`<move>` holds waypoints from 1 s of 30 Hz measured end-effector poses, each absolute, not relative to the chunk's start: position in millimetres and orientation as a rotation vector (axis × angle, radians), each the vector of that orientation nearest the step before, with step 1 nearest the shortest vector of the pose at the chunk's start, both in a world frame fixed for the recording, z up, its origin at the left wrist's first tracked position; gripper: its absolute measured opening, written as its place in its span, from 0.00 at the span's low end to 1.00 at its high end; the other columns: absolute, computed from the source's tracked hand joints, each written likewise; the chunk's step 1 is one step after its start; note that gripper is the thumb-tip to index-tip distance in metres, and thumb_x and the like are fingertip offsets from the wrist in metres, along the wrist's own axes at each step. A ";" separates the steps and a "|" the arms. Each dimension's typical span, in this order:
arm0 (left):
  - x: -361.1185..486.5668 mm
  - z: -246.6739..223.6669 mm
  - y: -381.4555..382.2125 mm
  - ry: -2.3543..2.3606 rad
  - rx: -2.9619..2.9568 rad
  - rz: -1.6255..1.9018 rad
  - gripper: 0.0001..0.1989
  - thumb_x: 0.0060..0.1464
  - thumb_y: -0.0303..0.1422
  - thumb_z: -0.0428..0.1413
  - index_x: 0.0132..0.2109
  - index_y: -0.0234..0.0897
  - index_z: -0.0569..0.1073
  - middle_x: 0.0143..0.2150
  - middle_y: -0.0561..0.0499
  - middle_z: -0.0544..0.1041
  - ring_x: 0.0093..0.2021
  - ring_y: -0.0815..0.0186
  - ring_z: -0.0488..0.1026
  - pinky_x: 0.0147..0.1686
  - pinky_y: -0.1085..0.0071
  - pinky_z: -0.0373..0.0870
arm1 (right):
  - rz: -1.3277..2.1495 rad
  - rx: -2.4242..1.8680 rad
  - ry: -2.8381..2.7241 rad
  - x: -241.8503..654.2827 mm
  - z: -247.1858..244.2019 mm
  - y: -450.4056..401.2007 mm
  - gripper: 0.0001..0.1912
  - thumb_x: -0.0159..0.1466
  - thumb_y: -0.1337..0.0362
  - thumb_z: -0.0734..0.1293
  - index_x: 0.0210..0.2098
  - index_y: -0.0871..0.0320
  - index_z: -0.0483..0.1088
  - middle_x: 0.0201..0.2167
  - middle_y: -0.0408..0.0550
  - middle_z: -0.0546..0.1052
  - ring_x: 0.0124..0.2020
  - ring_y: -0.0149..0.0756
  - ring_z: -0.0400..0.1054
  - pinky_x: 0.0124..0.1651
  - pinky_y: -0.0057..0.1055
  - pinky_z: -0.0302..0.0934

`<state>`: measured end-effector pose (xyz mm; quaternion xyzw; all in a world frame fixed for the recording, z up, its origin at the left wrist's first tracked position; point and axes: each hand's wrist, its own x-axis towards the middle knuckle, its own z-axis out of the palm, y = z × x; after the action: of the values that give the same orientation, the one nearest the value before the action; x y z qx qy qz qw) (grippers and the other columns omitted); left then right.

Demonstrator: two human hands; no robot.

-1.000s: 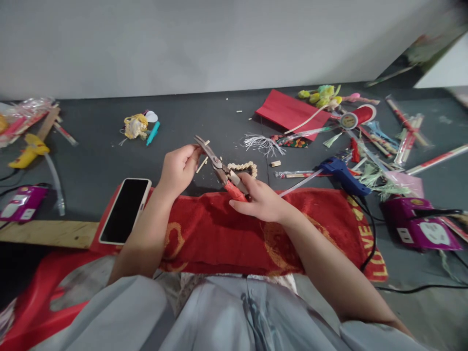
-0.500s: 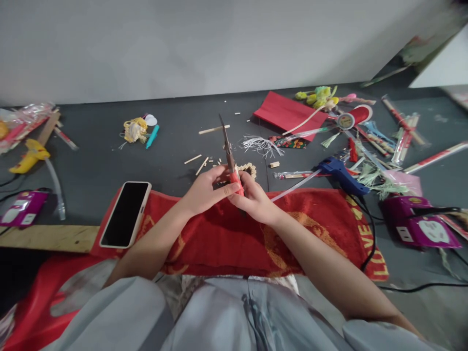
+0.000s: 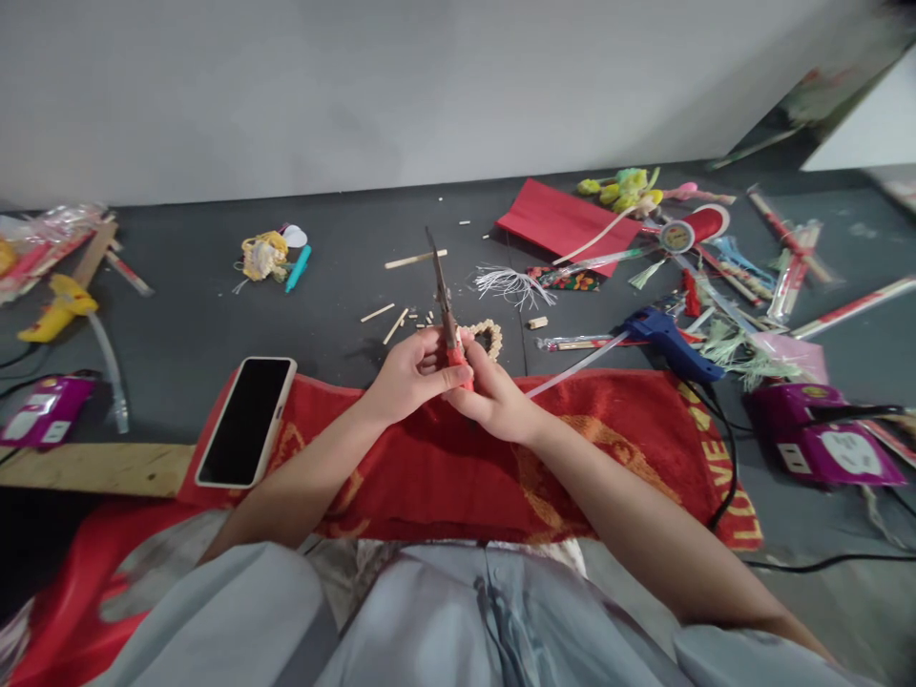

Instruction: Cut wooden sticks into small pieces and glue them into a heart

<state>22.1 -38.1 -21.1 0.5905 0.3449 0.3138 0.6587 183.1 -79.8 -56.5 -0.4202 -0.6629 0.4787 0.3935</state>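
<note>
My left hand and right hand are closed around the red-handled pliers, by the surface's near edge. I'd call this a grip-setting step; the next move calls for sparing the stick ring just beyond. Red towel and phone crowd that edge.

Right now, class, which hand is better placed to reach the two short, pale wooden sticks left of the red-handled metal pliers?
The left hand, probably: nearest the two sticks, on their side of the pliers; the right hand is farther. Both touch the pliers.
</note>
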 end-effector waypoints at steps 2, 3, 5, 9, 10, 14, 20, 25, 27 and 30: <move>21.7 -18.5 -38.9 0.782 1.353 0.717 0.27 0.40 0.45 0.72 0.45 0.36 0.77 0.38 0.50 0.81 0.39 0.65 0.79 0.43 0.69 0.75 | 1.212 -1.047 -1.693 183.1 -55.4 -80.1 0.29 0.62 0.50 0.64 0.57 0.57 0.56 0.52 0.60 0.75 0.49 0.46 0.72 0.54 0.47 0.67; 21.5 -17.2 -39.3 0.786 1.357 0.721 0.26 0.40 0.44 0.72 0.44 0.36 0.77 0.37 0.50 0.80 0.37 0.66 0.78 0.41 0.70 0.75 | 1.211 -1.032 -1.697 183.1 -55.1 -80.3 0.29 0.62 0.50 0.64 0.57 0.57 0.55 0.52 0.60 0.75 0.48 0.45 0.73 0.53 0.46 0.67; 21.2 -15.3 -40.1 0.789 1.354 0.729 0.25 0.39 0.43 0.72 0.43 0.36 0.76 0.34 0.52 0.79 0.35 0.68 0.77 0.39 0.71 0.74 | 1.215 -1.012 -1.702 183.1 -54.8 -80.6 0.29 0.63 0.51 0.64 0.58 0.57 0.55 0.51 0.59 0.76 0.47 0.44 0.73 0.53 0.45 0.68; 21.6 -14.4 -40.6 0.784 1.340 0.736 0.23 0.37 0.40 0.73 0.39 0.37 0.75 0.28 0.56 0.76 0.28 0.71 0.73 0.37 0.70 0.74 | 1.217 -1.029 -1.706 183.5 -54.9 -80.4 0.28 0.63 0.51 0.64 0.58 0.57 0.56 0.52 0.59 0.76 0.46 0.43 0.73 0.51 0.42 0.68; 21.6 -14.6 -40.5 0.782 1.341 0.739 0.22 0.37 0.40 0.73 0.38 0.37 0.75 0.27 0.57 0.75 0.27 0.71 0.71 0.36 0.70 0.74 | 1.214 -1.034 -1.705 183.5 -55.0 -80.3 0.28 0.63 0.51 0.64 0.58 0.57 0.56 0.52 0.58 0.76 0.46 0.43 0.73 0.50 0.42 0.68; 21.4 -15.8 -40.0 0.772 1.353 0.743 0.21 0.38 0.40 0.73 0.36 0.38 0.75 0.26 0.58 0.74 0.26 0.71 0.70 0.37 0.69 0.74 | 1.192 -1.033 -1.705 183.1 -54.8 -80.1 0.28 0.62 0.51 0.64 0.57 0.58 0.57 0.51 0.59 0.76 0.44 0.43 0.74 0.48 0.44 0.69; 22.6 -16.0 -39.9 0.792 1.335 0.754 0.22 0.36 0.41 0.73 0.36 0.37 0.75 0.26 0.57 0.74 0.26 0.72 0.71 0.35 0.71 0.74 | 1.198 -1.061 -1.696 182.3 -54.3 -80.5 0.26 0.62 0.51 0.64 0.55 0.57 0.57 0.49 0.58 0.77 0.42 0.42 0.74 0.47 0.43 0.69; 24.1 -16.0 -39.9 0.778 1.326 0.768 0.22 0.36 0.40 0.73 0.37 0.38 0.75 0.25 0.58 0.74 0.25 0.72 0.70 0.34 0.72 0.74 | 1.181 -1.070 -1.693 182.0 -53.9 -80.5 0.25 0.62 0.51 0.64 0.53 0.58 0.58 0.50 0.61 0.76 0.44 0.45 0.74 0.49 0.47 0.69; 24.3 -16.0 -40.1 0.781 1.332 0.765 0.22 0.37 0.41 0.73 0.37 0.38 0.74 0.26 0.58 0.74 0.26 0.72 0.71 0.34 0.72 0.74 | 1.193 -1.081 -1.691 182.0 -52.9 -80.8 0.25 0.62 0.51 0.63 0.52 0.59 0.57 0.49 0.62 0.77 0.44 0.45 0.74 0.49 0.47 0.69; 24.2 -16.0 -40.2 0.783 1.354 0.767 0.22 0.38 0.43 0.72 0.35 0.37 0.74 0.26 0.57 0.74 0.25 0.72 0.71 0.35 0.71 0.74 | 1.209 -1.075 -1.680 182.3 -51.9 -81.1 0.26 0.61 0.51 0.64 0.53 0.58 0.57 0.51 0.62 0.76 0.46 0.45 0.74 0.51 0.46 0.69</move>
<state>24.2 -40.2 -16.0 0.5945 0.3440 0.3367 0.6441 182.3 -81.1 -51.9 -0.4239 -0.6620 0.4765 0.3937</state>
